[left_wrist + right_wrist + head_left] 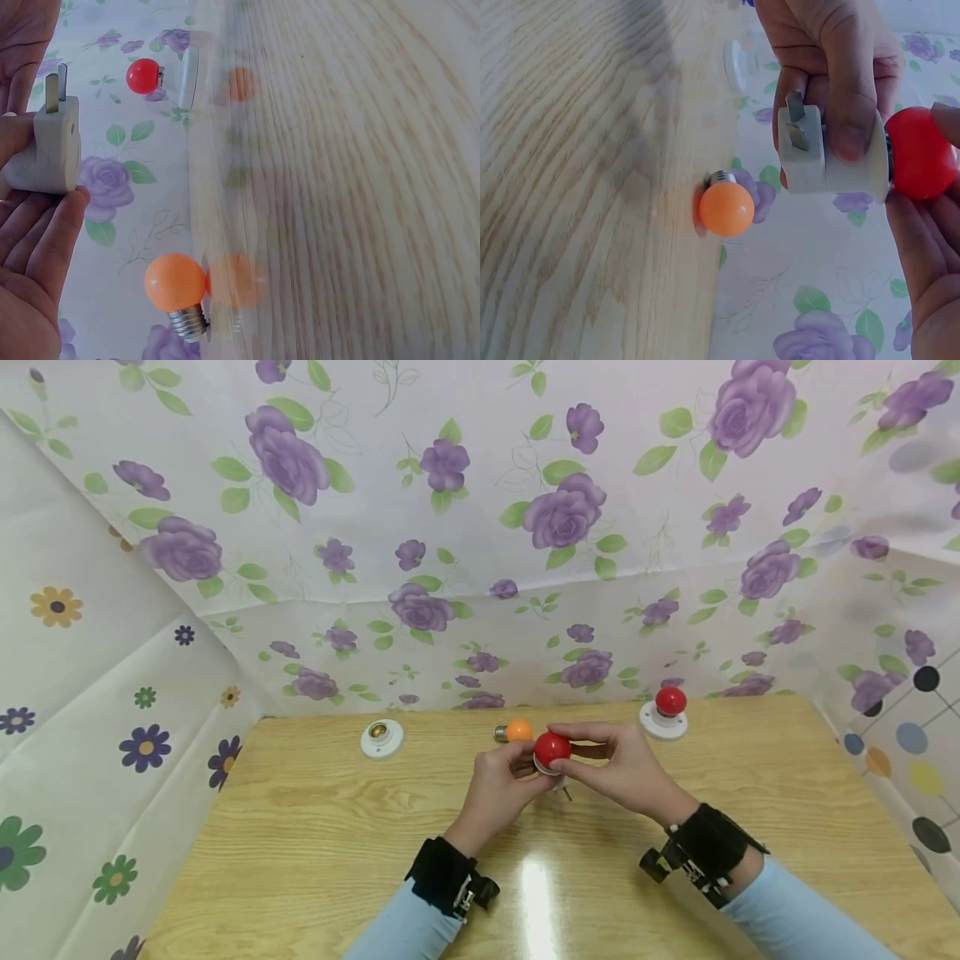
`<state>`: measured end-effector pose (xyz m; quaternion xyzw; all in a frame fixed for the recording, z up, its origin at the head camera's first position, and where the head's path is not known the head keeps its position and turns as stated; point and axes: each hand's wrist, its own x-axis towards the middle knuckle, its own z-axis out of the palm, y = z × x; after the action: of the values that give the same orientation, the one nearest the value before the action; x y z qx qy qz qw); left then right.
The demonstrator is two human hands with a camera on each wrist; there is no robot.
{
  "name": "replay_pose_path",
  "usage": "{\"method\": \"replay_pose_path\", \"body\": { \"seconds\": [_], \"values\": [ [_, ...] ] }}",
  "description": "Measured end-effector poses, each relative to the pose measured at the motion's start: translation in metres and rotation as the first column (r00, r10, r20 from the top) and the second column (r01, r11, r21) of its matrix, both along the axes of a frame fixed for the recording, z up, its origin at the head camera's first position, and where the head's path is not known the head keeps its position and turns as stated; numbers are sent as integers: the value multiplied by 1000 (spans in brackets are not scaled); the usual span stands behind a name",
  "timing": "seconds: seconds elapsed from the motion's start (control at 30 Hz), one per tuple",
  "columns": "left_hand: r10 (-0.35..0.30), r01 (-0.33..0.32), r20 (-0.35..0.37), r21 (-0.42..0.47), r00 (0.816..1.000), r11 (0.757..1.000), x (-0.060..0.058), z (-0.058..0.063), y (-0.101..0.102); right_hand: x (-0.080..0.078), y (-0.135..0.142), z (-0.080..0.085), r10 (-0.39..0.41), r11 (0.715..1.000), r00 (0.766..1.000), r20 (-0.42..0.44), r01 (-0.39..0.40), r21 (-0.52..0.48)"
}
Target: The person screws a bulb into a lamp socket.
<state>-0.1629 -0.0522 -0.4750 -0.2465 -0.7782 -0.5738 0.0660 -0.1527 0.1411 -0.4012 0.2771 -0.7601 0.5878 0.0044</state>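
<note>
Red bulb [922,154] is located at the mouth of a white plug-in socket [804,169], held above the table [337,827]; a dark strip of the bulb's base shows at the socket rim, and full seating cannot be determined. The socket's 2 metal prongs [798,135] point away from the bulb. Left hand [498,789]: clamped on the socket, thumb against its body. Right hand [618,768]: thumb and fingers pinching the bulb's red globe. Just beyond the hands, 1 orange bulb [520,731] lies on its side, its metal screw base toward the left. At the far left of the table, 1 round white base [382,739] shows its brass-coloured interior. At the far right, a second red bulb [671,701] stands in another white base [664,725]. Behind the table hangs white sheeting [450,535] printed with purple roses.
</note>
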Motion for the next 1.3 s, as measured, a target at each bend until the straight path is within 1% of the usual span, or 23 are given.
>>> {"method": "replay_pose_path", "body": {
  "seconds": [0.13,0.23,0.3,0.4,0.53,0.7,0.83,0.93,1.03,1.13,1.3],
  "values": [
    [12,-12,-2,-8,1000,1000,0,-1,0,2,-3,-3,-54,998,999,10,54,-40],
    [14,-14,1,-2,1000,1000,0,0,0,3,-6,-3,-94,995,995,-12,94,-44],
    [13,-13,8,5,1000,1000,0,0,-1,4,-7,-3,-107,994,994,-36,106,-35],
    [11,-11,17,11,1000,1000,0,1,-1,4,-6,0,-76,997,996,-45,75,-27],
    [3,-3,28,7,1000,1000,0,2,-2,1,-1,-1,-5,1000,999,-33,5,11],
    [-9,9,43,11,999,1000,0,3,-1,-9,5,-14,59,995,998,-24,-57,77],
    [-12,11,38,13,999,1000,1,3,-1,-14,8,-23,82,993,996,-36,-78,90],
    [-13,12,30,15,999,1000,1,3,-1,-15,9,-25,86,993,995,-40,-83,88],
    [-14,14,25,18,1000,1000,1,2,-1,-15,9,-24,74,994,997,-29,-71,83],
    [-11,11,18,15,1000,1000,1,2,-1,-14,8,-23,50,996,999,-11,-49,68],
    [4,-4,5,1,1000,1000,1,1,-1,-8,3,-20,-5,1000,999,49,4,15]
  ]
}}
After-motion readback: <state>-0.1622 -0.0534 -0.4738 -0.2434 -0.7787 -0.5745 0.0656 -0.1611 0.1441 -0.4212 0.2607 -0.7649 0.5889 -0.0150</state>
